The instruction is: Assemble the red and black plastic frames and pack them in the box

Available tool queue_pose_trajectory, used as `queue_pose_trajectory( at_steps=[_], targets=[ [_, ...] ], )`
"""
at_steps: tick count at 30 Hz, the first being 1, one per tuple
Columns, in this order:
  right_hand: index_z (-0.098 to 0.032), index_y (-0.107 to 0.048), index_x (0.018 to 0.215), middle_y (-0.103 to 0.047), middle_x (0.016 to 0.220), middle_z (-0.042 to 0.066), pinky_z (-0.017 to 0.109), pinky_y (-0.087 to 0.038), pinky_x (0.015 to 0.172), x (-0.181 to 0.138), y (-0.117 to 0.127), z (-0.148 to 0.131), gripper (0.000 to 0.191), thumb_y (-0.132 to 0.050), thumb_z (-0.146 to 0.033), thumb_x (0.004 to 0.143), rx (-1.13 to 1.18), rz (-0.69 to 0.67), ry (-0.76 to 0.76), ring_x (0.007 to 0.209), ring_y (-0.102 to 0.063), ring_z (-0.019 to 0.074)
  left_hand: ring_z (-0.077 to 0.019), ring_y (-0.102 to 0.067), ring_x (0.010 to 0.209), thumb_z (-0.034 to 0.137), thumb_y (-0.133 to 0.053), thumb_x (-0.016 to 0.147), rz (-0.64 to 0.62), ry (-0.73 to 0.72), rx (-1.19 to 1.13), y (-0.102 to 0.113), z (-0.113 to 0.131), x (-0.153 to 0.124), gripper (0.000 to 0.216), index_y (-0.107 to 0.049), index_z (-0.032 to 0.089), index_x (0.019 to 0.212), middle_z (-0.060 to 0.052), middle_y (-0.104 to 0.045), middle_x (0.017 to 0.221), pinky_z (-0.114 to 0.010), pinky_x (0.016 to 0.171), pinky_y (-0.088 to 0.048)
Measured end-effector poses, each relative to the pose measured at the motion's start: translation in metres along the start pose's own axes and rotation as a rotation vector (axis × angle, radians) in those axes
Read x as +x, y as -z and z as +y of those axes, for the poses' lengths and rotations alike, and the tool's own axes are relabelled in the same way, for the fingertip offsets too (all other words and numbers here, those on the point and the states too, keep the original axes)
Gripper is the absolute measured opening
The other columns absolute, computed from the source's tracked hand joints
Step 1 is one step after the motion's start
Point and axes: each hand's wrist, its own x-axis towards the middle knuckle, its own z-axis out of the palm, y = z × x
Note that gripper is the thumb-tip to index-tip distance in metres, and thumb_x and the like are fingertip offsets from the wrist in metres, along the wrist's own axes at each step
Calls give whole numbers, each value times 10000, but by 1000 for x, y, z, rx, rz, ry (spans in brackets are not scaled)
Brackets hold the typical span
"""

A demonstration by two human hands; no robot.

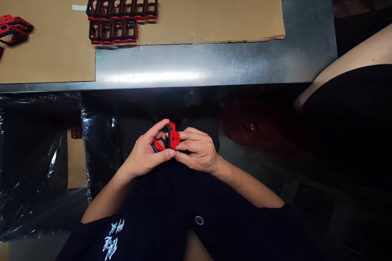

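Above my lap, in front of the table edge, both hands are on a red and black plastic housing (174, 138). My left hand (147, 149) grips it from the left, index finger at the top and thumb at the bottom. A second small red and black piece (158, 146) shows inside the curl of my left fingers. My right hand (197, 149) has its fingers and thumb closed on the housing's right side. On the cardboard ahead, several similar black-and-red frames (122, 6) stand in two rows.
A cardboard sheet (214, 4) covers much of the metal table (199, 65). More red parts (14, 30) lie at the far left. Below left hangs clear plastic film (39, 163) by a cardboard piece (76, 163). Another person's arm (352, 61) reaches in at right.
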Motion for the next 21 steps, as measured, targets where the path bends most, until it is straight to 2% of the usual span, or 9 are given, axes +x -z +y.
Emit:
queue_pose_trajectory(
  at_steps=[11, 13, 15, 18, 19, 21],
  targets=[
    [-211, -763, 782, -813, 913, 86, 330, -561, 620, -3, 1, 2, 63, -771, -204, 843, -26, -19, -26, 687, -713, 181, -110, -623, 712, 313, -876, 739, -9, 33, -104, -1, -1, 2, 798, -543, 259, 1463, -10, -680, 922, -243, 712, -529],
    [-212, -782, 848, -816, 974, 96, 343, -588, 666, -2, 1, 1, 17, -777, -228, 852, -32, -26, -55, 736, -738, 189, -97, -616, 622, 352, -874, 734, -30, 79, -218, -1, -6, 8, 819, -521, 247, 1466, 1, -677, 885, -225, 619, -519],
    [-213, -792, 955, -807, 1089, 117, 369, -618, 754, -3, 2, 1, 101, -784, -245, 860, -49, -34, -134, 863, -770, 216, -82, -575, 492, 419, -860, 727, -18, 204, -338, 2, -16, 20, 813, -523, 218, 1439, -2, -686, 854, -205, 479, -452],
    [-212, -785, 1045, -777, 1206, 134, 415, -631, 891, -8, 3, 4, 169, -768, -240, 879, -72, -54, -287, 1047, -767, 251, -71, -530, 413, 423, -810, 775, 150, 416, -391, 16, -37, 51, 603, -613, 129, 1264, -51, -711, 837, -191, 386, -349],
    [-211, -785, 1044, -777, 1205, 134, 425, -631, 915, -11, 4, 7, 162, -759, -239, 886, -73, -64, -321, 1067, -765, 256, -73, -537, 432, 395, -780, 820, 221, 447, -386, 24, -43, 62, 496, -635, 101, 1193, -64, -709, 835, -191, 396, -363],
    [-212, -787, 1028, -789, 1170, 126, 441, -633, 934, -15, 4, 11, 144, -749, -248, 895, -74, -92, -356, 1055, -772, 259, -106, -618, 585, 359, -707, 917, 360, 459, -380, 44, -48, 82, 354, -647, 84, 1131, -82, -702, 904, -220, 505, -492]
  ],
)
